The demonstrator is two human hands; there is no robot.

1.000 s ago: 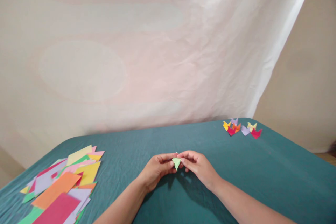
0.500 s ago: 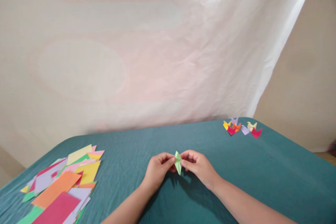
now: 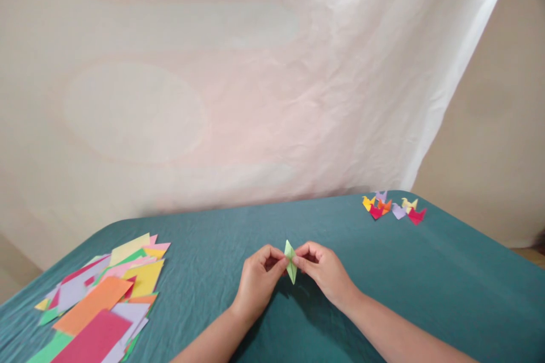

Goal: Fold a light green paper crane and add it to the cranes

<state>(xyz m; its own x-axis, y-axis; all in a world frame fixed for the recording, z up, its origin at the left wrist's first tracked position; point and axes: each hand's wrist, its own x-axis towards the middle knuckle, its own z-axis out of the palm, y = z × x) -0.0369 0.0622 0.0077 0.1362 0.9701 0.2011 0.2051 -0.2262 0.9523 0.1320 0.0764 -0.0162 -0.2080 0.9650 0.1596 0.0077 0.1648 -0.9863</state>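
Observation:
A small piece of folded light green paper (image 3: 291, 273) stands upright between my hands, long and diamond-shaped with a crease down its middle. My left hand (image 3: 259, 277) pinches its left side between thumb and fingers. On the opposite side, the thumb and index finger of my right hand (image 3: 322, 270) grip the same paper. Both hands are just above the table, casting a shadow below. Parts of the fingertips behind the paper are hidden.
A dark green cloth covers the table (image 3: 221, 238). At the left lies a loose pile of coloured paper sheets (image 3: 93, 306). Several small folded paper birds (image 3: 376, 211) in yellow, red, orange and purple stand at the far right. A pale sheet (image 3: 255, 96) hangs behind.
The green paper has tipped slightly, its upper point now higher and its outline a bit wider. My left fingers have shifted a little to the right along it. Both hands keep their pinch.

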